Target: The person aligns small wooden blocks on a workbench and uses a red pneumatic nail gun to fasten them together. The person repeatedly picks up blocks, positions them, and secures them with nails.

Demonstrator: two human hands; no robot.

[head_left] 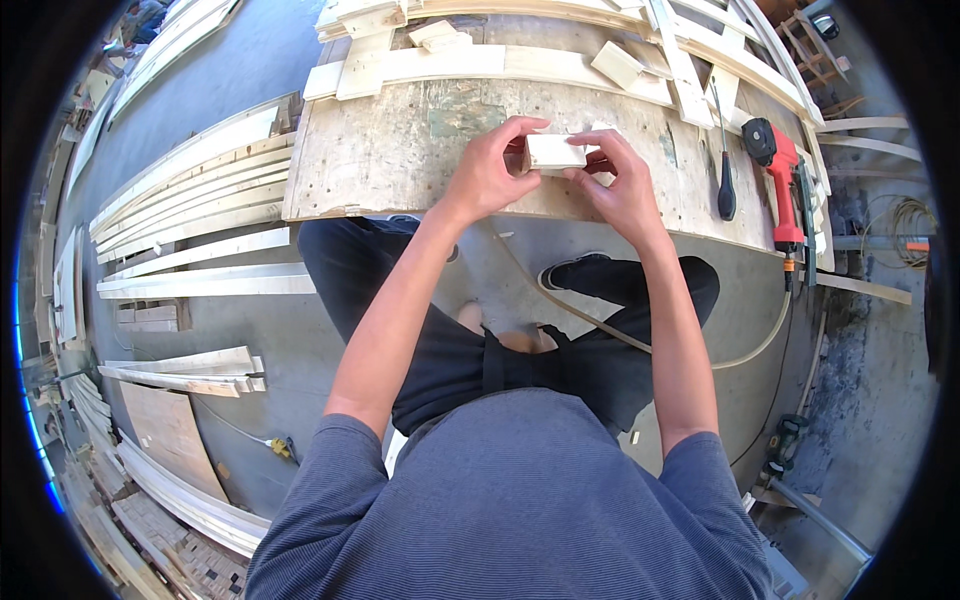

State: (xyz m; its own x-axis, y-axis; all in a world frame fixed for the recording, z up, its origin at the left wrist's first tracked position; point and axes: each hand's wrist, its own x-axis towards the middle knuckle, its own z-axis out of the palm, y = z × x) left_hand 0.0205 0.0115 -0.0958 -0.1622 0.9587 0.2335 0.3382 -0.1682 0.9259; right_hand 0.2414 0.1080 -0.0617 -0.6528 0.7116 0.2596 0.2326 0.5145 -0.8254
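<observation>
Over the front part of a worn plywood bench (380, 150), a short pale wooden block (555, 151) sits between my two hands. My left hand (495, 168) grips its left end with thumb and fingers. At the block's right end, my right hand (617, 178) pinches it, thumb low and fingers above. A small pale scrap shows just behind my right fingers, too little of it to name. Whether the block rests on the bench or is lifted slightly, I cannot tell.
A screwdriver (727, 185) and a red nail gun (783, 180) with an air hose (752, 350) lie at the bench's right. Planks (440, 64) and an offcut (617, 64) line its back. Stacked boards (200, 195) lie on the floor at left.
</observation>
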